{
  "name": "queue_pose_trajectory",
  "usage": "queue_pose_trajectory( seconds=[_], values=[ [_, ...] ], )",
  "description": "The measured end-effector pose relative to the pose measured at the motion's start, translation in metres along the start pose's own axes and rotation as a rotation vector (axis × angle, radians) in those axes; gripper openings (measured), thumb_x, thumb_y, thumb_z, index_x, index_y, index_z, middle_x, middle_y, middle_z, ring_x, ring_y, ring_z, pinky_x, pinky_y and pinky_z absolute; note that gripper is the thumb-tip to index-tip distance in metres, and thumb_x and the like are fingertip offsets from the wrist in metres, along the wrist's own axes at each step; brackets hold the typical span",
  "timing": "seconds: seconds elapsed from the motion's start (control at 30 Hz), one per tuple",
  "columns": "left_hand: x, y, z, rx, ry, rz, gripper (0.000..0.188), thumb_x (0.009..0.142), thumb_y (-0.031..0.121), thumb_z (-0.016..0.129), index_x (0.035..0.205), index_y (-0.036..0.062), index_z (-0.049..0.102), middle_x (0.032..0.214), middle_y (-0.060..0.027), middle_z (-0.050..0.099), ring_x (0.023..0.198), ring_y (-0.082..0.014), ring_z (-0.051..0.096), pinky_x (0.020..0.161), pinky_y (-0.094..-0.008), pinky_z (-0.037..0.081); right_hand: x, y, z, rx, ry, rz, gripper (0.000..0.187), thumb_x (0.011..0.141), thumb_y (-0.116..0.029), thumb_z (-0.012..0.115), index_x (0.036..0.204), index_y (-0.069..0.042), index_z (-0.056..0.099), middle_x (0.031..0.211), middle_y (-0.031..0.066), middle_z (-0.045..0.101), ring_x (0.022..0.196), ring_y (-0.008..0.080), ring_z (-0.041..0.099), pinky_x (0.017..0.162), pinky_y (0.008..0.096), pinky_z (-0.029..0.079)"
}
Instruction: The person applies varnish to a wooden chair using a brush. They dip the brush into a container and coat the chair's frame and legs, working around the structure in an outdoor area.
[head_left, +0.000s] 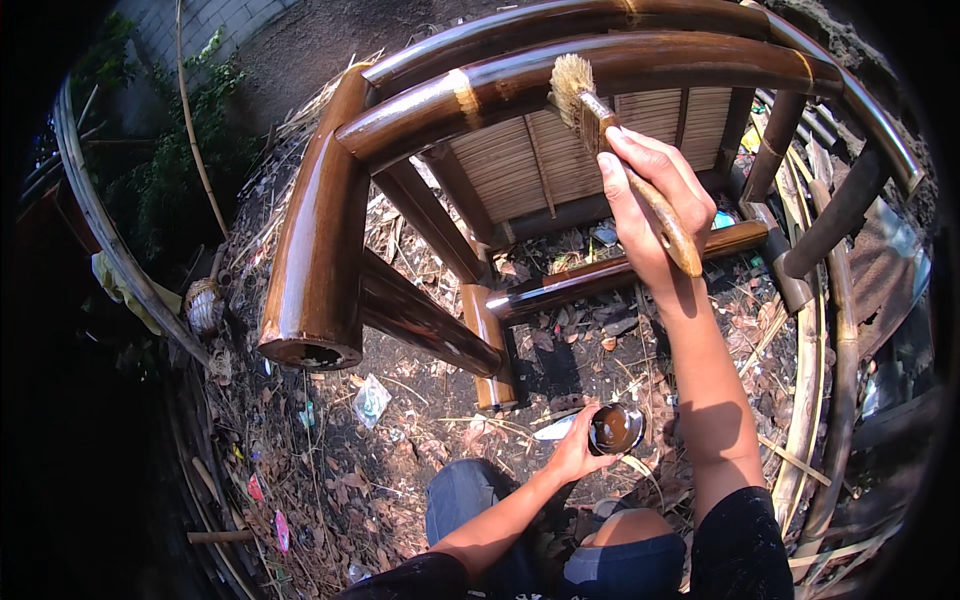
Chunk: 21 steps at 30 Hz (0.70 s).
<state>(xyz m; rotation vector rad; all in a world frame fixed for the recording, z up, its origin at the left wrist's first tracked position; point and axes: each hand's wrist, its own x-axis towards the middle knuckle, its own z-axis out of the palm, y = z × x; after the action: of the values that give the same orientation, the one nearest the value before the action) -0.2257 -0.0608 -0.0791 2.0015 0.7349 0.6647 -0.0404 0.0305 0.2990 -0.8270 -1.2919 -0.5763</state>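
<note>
My right hand [660, 190] is closed round the wooden handle of a paintbrush [598, 112]. Its pale bristles touch, or hover just over, a glossy brown bamboo rail [500, 85] near the top of a bamboo furniture frame. Lower down, my left hand [577, 452] grips a small round can [616, 429] with dark brown liquid inside. A thick bamboo post [320, 220] with a hollow end stands at the frame's left. Woven slat panels [520, 165] show behind the rail.
Dry leaves and litter cover the ground, with a clear plastic scrap [371, 401] left of my knees. Long bamboo poles [810, 370] lie at the right. A grey block wall [205, 40] and green plants [170, 160] are at the far left.
</note>
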Motion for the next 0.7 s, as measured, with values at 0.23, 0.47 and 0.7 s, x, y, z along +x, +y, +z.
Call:
queue_pose_trajectory(
  seconds=[0.23, 0.47, 0.7],
  values=[
    [0.001, -0.002, 0.012, -0.033, 0.046, -0.065, 0.112, 0.066, 0.033, 0.098, 0.152, 0.0005, 0.035, 0.149, -0.0237, 0.047, 0.142, -0.0362, 0.047, 0.120, -0.0442, 0.039, -0.155, -0.002, -0.123, 0.116, -0.618, 1.063, 0.019, 0.092, -0.010, 0.076, 0.107, 0.001, 0.076, 0.099, 0.0080, 0.076, 0.089, 0.0128, 0.071, 0.076, 0.0298, 0.056],
    [0.008, 0.010, 0.009, 0.011, 0.078, -0.050, 0.114, 0.062, 0.033, 0.097, 0.152, 0.0000, 0.035, 0.150, -0.0251, 0.047, 0.140, -0.0413, 0.048, 0.118, -0.0465, 0.041, -0.251, -0.022, -0.152, -0.193, -1.014, 1.281, 0.030, 0.087, -0.034, 0.075, 0.103, -0.009, 0.081, 0.098, 0.0117, 0.079, 0.092, 0.0267, 0.077, 0.081, 0.0357, 0.058],
    [0.002, 0.002, 0.009, 0.005, 0.074, -0.031, 0.116, 0.062, 0.032, 0.098, 0.153, -0.0004, 0.034, 0.152, -0.0261, 0.045, 0.141, -0.0425, 0.046, 0.119, -0.0475, 0.039, -0.297, -0.032, -0.141, -0.401, -1.174, 1.131, 0.029, 0.085, -0.030, 0.080, 0.111, -0.017, 0.080, 0.100, 0.0148, 0.078, 0.091, 0.0307, 0.076, 0.081, 0.0375, 0.058]
  ],
)
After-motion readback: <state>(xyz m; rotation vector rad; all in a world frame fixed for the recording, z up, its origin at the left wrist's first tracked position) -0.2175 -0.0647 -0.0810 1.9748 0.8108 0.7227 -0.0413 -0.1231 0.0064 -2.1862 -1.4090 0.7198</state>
